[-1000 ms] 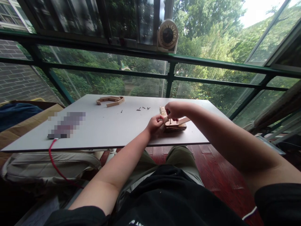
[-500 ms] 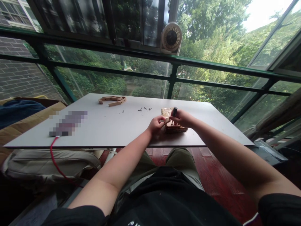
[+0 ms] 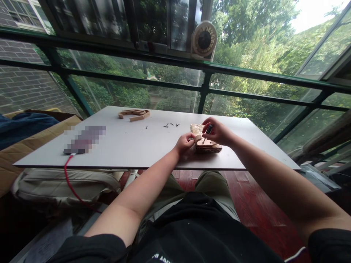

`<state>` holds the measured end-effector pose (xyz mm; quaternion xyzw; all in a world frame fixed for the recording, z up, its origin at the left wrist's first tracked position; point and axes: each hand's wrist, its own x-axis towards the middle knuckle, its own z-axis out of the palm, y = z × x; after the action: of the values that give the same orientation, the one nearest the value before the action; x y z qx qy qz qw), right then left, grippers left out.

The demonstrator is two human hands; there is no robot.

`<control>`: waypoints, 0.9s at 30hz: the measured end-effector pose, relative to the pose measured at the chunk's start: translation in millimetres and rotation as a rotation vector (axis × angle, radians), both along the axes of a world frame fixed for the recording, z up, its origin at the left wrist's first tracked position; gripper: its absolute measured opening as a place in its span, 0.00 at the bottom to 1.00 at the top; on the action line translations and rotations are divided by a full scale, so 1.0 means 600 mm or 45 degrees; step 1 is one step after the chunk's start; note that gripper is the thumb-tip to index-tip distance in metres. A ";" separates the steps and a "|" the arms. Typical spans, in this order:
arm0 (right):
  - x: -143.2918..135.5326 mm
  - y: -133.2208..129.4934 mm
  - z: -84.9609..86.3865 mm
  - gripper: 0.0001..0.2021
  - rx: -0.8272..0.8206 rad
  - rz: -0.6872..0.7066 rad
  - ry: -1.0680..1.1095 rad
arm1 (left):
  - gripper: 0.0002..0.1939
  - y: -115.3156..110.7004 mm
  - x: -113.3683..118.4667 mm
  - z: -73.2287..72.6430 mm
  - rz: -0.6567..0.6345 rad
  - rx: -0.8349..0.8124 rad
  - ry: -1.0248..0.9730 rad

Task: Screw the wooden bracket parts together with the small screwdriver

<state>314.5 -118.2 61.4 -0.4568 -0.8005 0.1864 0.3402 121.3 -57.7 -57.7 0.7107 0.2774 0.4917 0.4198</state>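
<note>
Near the front edge of the white table lies a stack of brown, board-like pieces (image 3: 208, 149). My left hand (image 3: 185, 143) grips the curved tan strip (image 3: 197, 139) at the stack's left side, fingers closed round its end. A black-handled screwdriver (image 3: 209, 129) is in my right hand (image 3: 216, 130), its thin shaft pointing down at the strip and leaning to the right. Whether the tip sits in a screw is too small to tell. Just behind the stack rests a pale, shiny ribbed piece (image 3: 196, 128).
Several small dark screws (image 3: 166, 126) lie on the white table (image 3: 137, 146) left of my hands. Curved tan strips (image 3: 135, 114) rest at the back left. A blurred-out device with a red cable (image 3: 68, 179) is on the left. A round fan (image 3: 204, 39) stands by the railing.
The screwdriver's handle has tilted to the right, and my right hand's fingers have shifted higher and looser around it. My left hand keeps its hold. The whole view has shifted slightly.
</note>
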 end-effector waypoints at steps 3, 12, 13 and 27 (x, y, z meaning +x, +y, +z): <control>-0.003 0.000 0.001 0.20 0.058 0.008 0.028 | 0.09 -0.002 0.001 0.000 0.010 -0.006 -0.002; 0.003 0.006 -0.011 0.20 -0.067 0.055 0.127 | 0.08 -0.003 0.001 0.003 0.004 -0.003 -0.010; 0.004 0.006 -0.012 0.21 -0.092 0.088 0.145 | 0.07 -0.003 0.001 0.003 -0.002 -0.007 -0.013; 0.019 0.007 -0.010 0.12 -0.238 0.098 0.176 | 0.06 0.000 0.000 -0.002 0.010 -0.001 0.023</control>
<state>326.1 -113.8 55.4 -0.4415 -0.7712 0.3042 0.3431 121.5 -57.7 -59.0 0.7139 0.2840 0.4869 0.4156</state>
